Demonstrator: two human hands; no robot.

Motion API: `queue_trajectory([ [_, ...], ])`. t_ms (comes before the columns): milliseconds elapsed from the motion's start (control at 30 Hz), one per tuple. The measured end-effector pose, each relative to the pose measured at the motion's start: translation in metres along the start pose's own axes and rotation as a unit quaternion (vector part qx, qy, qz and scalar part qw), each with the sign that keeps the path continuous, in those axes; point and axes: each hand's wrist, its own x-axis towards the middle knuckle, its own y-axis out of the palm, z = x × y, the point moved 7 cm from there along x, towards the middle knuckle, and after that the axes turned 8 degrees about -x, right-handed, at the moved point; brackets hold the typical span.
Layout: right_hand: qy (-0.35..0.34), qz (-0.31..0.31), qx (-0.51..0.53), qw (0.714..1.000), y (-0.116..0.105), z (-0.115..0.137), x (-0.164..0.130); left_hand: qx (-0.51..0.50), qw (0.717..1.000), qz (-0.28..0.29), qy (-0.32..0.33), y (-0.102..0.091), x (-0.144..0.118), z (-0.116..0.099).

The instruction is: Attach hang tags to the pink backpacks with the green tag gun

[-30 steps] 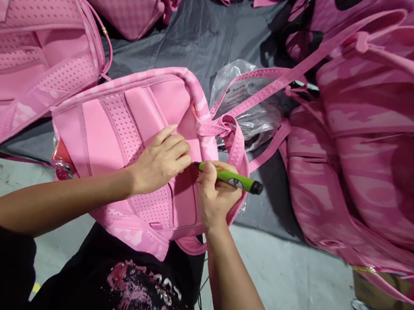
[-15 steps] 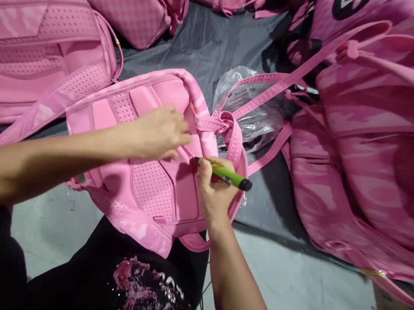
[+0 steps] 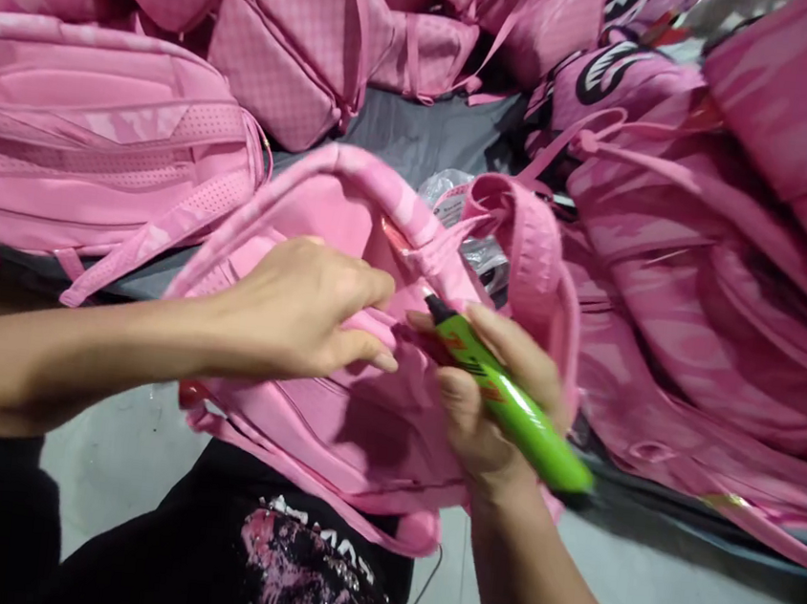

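A pink backpack with camouflage trim lies tilted over my lap at the table's near edge. My left hand is closed, pinching a fold of the backpack's pink fabric between thumb and fingers. In my right hand is a bright green marker with a dark tip, pointing up and left toward the backpack's edge. The fingertips of that hand are close to the fabric; whether they also grip it, I cannot tell. A looped pink strap stands up behind my right hand.
Another pink backpack lies at the left. Several camouflage backpacks are piled at the right, and checkered pink bags lie at the back. Clear plastic wrapping is on the grey table cover. Pale floor shows below.
My left hand has closed on the backpack's fabric and lifted a fold of it. My right hand has moved right with the marker, and the backpack has tilted. The view has shifted.
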Motion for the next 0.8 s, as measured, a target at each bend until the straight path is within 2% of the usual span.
queue_trajectory([
  [100,-0.071,0.014,-0.078,0.994,0.02,-0.025,-0.004,-0.018,0.999,0.039,0.016,0.041,0.011,0.011],
  [167,-0.096,0.006,-0.134,0.986,0.029,-0.048,-0.01,0.027,0.995,0.059,0.076,0.064,0.019,0.018],
  [233,-0.092,0.001,-0.155,0.984,0.033,-0.067,-0.015,0.084,0.984,0.064,0.145,0.074,0.02,0.023],
  [300,-0.078,0.006,-0.144,0.987,0.034,-0.076,-0.017,0.114,0.971,0.064,0.2,0.073,0.015,0.026],
  [367,-0.086,0.007,-0.127,0.988,0.033,-0.073,-0.016,0.117,0.967,0.065,0.215,0.067,0.01,0.03],
  [533,-0.107,-0.018,-0.149,0.983,0.034,-0.063,-0.009,0.121,0.976,0.026,0.178,0.057,0.023,0.036],
  [667,-0.092,-0.053,-0.16,0.981,0.036,-0.073,-0.012,0.151,0.975,0.023,0.162,0.055,0.036,0.044],
  [800,-0.098,-0.058,-0.13,0.985,0.036,-0.083,-0.019,0.182,0.973,0.017,0.143,0.044,0.029,0.059],
])
